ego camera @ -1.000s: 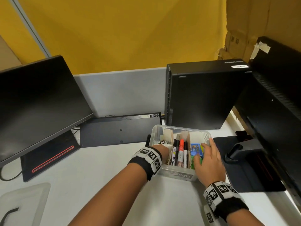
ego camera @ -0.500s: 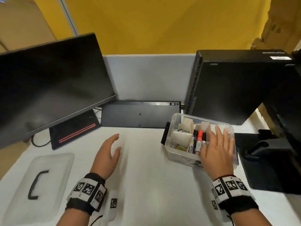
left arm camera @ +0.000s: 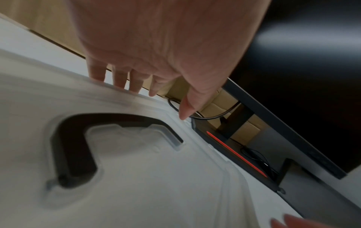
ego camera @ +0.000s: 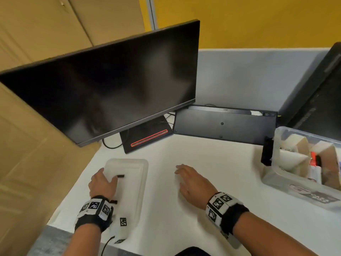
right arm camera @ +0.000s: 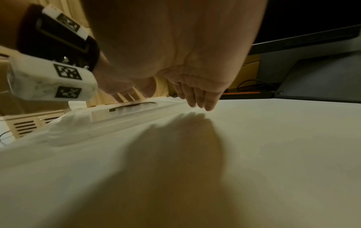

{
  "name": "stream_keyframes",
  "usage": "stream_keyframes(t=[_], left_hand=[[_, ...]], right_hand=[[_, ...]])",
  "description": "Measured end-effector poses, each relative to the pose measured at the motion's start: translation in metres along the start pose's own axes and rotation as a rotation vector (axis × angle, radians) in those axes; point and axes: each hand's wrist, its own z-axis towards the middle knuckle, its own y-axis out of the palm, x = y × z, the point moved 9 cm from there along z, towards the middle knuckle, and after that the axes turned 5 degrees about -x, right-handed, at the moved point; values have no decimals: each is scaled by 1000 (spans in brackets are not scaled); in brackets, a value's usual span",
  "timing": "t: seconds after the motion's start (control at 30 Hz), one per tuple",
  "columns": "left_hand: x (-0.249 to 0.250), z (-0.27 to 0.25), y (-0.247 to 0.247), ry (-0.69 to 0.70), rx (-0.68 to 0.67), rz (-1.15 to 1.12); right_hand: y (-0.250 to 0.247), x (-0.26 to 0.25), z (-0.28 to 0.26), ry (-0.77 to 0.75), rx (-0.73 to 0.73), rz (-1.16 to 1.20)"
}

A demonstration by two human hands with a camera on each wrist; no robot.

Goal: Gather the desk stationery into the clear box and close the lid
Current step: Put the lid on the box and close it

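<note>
The translucent lid (ego camera: 132, 191) with a black handle (left arm camera: 74, 146) lies flat at the desk's front left. My left hand (ego camera: 102, 182) is over its left side, straight fingers (left arm camera: 117, 80) at the far rim and thumb above the lid, holding nothing. My right hand (ego camera: 191, 182) hovers open just above the bare desk, right of the lid (right arm camera: 126, 114), its fingertips (right arm camera: 199, 101) near the lid's rim. The clear box (ego camera: 287, 185) stands at the far right, uncovered, with card dividers and markers inside. A black object (ego camera: 266, 152) stands against its left wall.
A dark monitor (ego camera: 110, 85) on a base with a red stripe (ego camera: 147, 139) stands behind the lid. A black keyboard (ego camera: 221, 124) leans on the grey partition. A black computer tower (ego camera: 323, 100) is behind the box. Cardboard (ego camera: 27, 145) lines the desk's left edge.
Both hands have left the clear box and swung left. The left hand now reaches the lid, the right hand is over the bare desk, and the view has turned left.
</note>
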Motion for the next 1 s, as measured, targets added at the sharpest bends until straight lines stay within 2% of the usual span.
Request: stream_keyframes(t=[0.07, 0.2, 0.4, 0.53, 0.63, 0.7, 0.9, 1.0], left_hand=[[-15, 19, 4, -60, -53, 3], [-25, 39, 18, -90, -140, 14], [-15, 39, 24, -60, -149, -45], [-13, 41, 16, -109, -113, -292], [4, 41, 13, -37, -168, -416], [29, 35, 5, 82, -178, -439], [142, -25, -30, 615, -250, -455], [195, -66, -40, 825, -331, -476]], right_hand=[[31, -15, 24, 18, -111, 4], [78, -36, 58, 36, -263, -87], [100, -51, 71, -14, -388, -179], [96, -40, 71, 35, -388, -149], [75, -32, 71, 86, -313, -81], [53, -24, 71, 121, -189, -59], [-53, -9, 45, 108, 354, 19], [-92, -8, 20, 78, 450, 71]])
